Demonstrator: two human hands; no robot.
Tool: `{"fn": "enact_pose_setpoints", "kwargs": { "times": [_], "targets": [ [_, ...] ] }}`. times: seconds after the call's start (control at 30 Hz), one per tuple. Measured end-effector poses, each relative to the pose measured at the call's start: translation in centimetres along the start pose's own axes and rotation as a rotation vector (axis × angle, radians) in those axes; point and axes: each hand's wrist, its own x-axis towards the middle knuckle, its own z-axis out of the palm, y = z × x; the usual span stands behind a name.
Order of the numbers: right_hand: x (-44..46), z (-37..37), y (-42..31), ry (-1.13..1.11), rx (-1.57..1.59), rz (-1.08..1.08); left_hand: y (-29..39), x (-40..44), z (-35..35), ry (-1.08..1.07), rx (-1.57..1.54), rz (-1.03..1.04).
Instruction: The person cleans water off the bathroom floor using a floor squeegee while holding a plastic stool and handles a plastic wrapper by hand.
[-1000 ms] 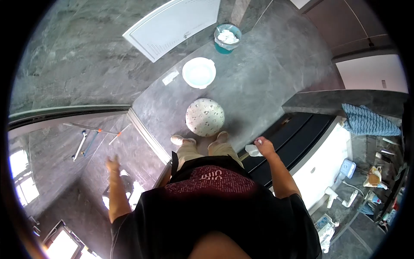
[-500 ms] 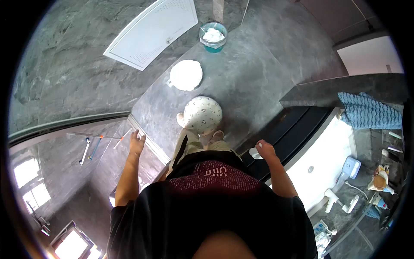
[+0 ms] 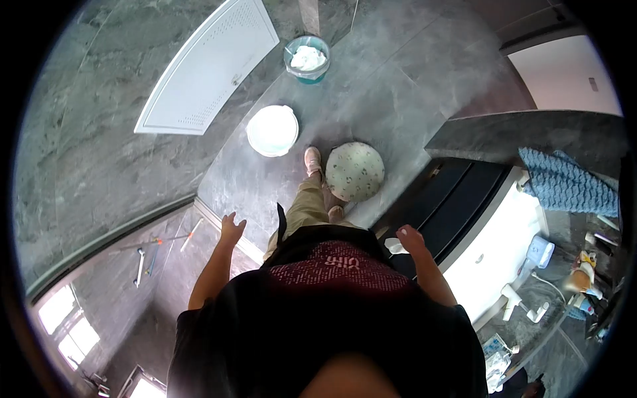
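A crumpled white piece (image 3: 396,246) lies centre right in the frame, just left of and below the fingers of the right hand (image 3: 411,239), which is curled closed and seems to have hold of it; it is small and soft-edged, so its long axis cannot be told. The right hand is much the nearer: the left hand (image 3: 232,229), left of centre, is well apart, fingers loosely spread and holding nothing. Behind the right hand run dark drawer fronts (image 3: 461,196), with a white basin top (image 3: 494,242) farther right. Grey floor (image 3: 405,93) fills the upper middle, bearing a round spotted stool (image 3: 355,172), a white tub (image 3: 272,131) (its inside washed out by glare) and, at upper centre, a lined bin (image 3: 310,80).
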Motion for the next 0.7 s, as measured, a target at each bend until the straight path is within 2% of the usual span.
{"fn": "enact_pose_setpoints", "kwargs": {
  "times": [0.07, 0.1, 0.2, 0.33, 0.37, 0.47, 0.6, 0.7],
  "targets": [
    [0.1, -2.3, -1.8, 0.011, 0.023, 0.145, 0.7, 3.0, -1.4, -0.112, 0.131, 0.026],
    [0.5, -2.9, -2.2, 0.03, -0.002, 0.213, 1.2, 4.9, -2.2, -0.086, 0.171, 0.097],
    [1.2, -6.1, -5.8, 0.085, 0.079, 0.275, 5.8, 10.2, -5.3, -0.11, -0.012, 0.086],
    [3.1, -6.4, -8.4, 0.199, 0.117, 0.238, 10.4, 20.1, -7.9, -0.142, -0.05, 0.324],
    [3.3, -6.5, -9.5, 0.178, 0.134, 0.254, 13.7, 20.5, -9.7, -0.133, -0.076, 0.292],
    [3.4, -7.8, -13.3, 0.099, 0.079, 0.3, 16.3, 24.9, -10.4, -0.126, -0.273, 0.251],
    [4.2, -9.1, -14.6, 0.102, 0.118, 0.336, 16.2, 27.0, -9.6, -0.171, -0.292, 0.333],
    [4.3, -9.8, -14.7, 0.131, 0.093, 0.378, 14.9, 26.3, -9.2, -0.296, -0.055, 0.299]
  ]
}}
